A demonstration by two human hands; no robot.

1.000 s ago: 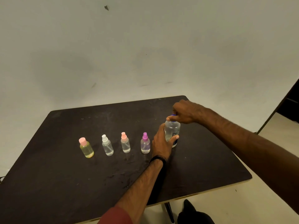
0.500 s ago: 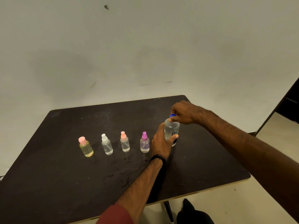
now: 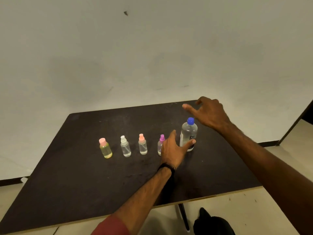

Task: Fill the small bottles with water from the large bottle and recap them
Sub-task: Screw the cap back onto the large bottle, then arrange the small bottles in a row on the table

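The large clear water bottle point(image 3: 188, 135) stands upright on the dark table point(image 3: 101, 184) with its blue cap point(image 3: 190, 120) on. My left hand point(image 3: 171, 152) is just left of it with fingers spread, and only the thumb tip lies against the bottle's lower front. My right hand point(image 3: 210, 112) hovers above and behind the cap, fingers spread, holding nothing. Left of the large bottle stand several capped small bottles in a row: purple-capped point(image 3: 160, 144), partly hidden by my left hand, orange-capped point(image 3: 143, 145), white-capped point(image 3: 125, 147), and a yellowish pink-capped one point(image 3: 105, 148).
The table's front edge point(image 3: 203, 198) runs close to my body, with a black table leg point(image 3: 183, 216) and a dark shoe point(image 3: 211, 223) below it. A pale wall rises behind the table. A dark doorway edge point(image 3: 294, 122) stands at the right.
My right hand has let go of the blue cap and lifted up and back, fingers spread. My left hand has loosened its grip on the large bottle and opened.
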